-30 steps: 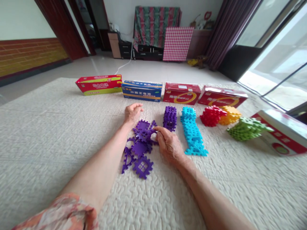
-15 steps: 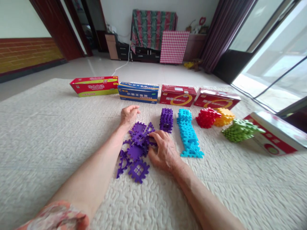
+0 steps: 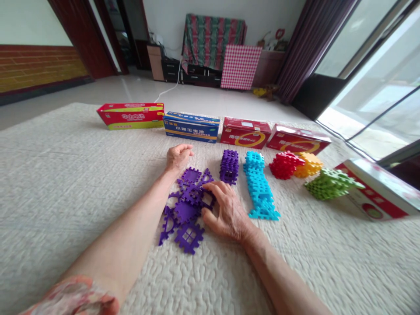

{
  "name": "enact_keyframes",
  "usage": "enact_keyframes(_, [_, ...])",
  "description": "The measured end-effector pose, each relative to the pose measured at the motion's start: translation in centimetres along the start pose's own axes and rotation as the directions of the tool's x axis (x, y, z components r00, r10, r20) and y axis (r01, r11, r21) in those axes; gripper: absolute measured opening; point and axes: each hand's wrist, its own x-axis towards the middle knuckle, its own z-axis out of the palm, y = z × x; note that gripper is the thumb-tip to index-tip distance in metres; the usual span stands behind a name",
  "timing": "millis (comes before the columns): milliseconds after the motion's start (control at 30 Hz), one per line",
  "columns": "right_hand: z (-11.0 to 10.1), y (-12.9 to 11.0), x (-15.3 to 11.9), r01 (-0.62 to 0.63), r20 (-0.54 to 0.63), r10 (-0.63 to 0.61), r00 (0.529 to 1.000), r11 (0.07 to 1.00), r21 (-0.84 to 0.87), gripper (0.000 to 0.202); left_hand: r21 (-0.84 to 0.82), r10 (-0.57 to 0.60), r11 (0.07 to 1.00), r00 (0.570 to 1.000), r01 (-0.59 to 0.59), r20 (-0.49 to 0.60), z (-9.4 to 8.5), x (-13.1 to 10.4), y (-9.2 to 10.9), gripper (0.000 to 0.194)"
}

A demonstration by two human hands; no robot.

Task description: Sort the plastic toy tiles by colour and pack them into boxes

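Note:
Flat purple interlocking pieces point(image 3: 186, 211) lie in a loose, overlapping pile on the cream quilted cover. My right hand point(image 3: 226, 210) is at the pile's right side, thumb and fingers apart around a purple piece with a large opening point(image 3: 208, 199); the fingertips reach its upper edge. My left hand point(image 3: 179, 157) rests on the cover just beyond the pile, its fingers curled together; whether something is inside is hidden. A purple stack point(image 3: 229, 167) stands beyond my right hand, with a leaning row of light blue pieces point(image 3: 259, 186) to its right.
Red point(image 3: 285, 165), yellow point(image 3: 309, 164) and green point(image 3: 333, 183) piece stacks sit at the right, near a white and red box point(image 3: 380, 188). Along the back stand a red and green box point(image 3: 131, 116), a blue box point(image 3: 191, 127) and two dark red boxes point(image 3: 245, 133).
My right hand has opened slightly, its thumb moving away from the fingers, and more of the piece with the opening shows. The camera view has shifted a little.

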Motion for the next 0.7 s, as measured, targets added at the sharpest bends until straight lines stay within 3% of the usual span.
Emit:
enact_keyframes(233, [0.7,-0.1,-0.3,0.000,-0.051,-0.003,0.999,0.999,-0.053,0.045,0.020,-0.004,1.000,1.000,0.004,0.002,0.0,0.0,0.1,0.037])
enact_keyframes(333, [0.6,-0.2,-0.6,0.062,-0.097,-0.068,0.993,0.996,-0.062,0.047,0.020,0.002,1.000,1.000,-0.002,0.004,0.0,0.0,-0.1,0.037])
enact_keyframes(500, [-1.6,1.4,0.3,0.153,-0.212,-0.204,0.956,0.961,-0.232,0.045,0.018,0.000,1.000,1.000,0.000,0.005,0.1,0.0,-0.3,0.036])
enact_keyframes(700, [-3.3,4.1,0.8,0.045,-0.325,-0.187,0.927,0.916,-0.399,0.045,0.027,-0.003,1.000,1.000,0.003,-0.004,0.0,-0.2,0.2,0.035])
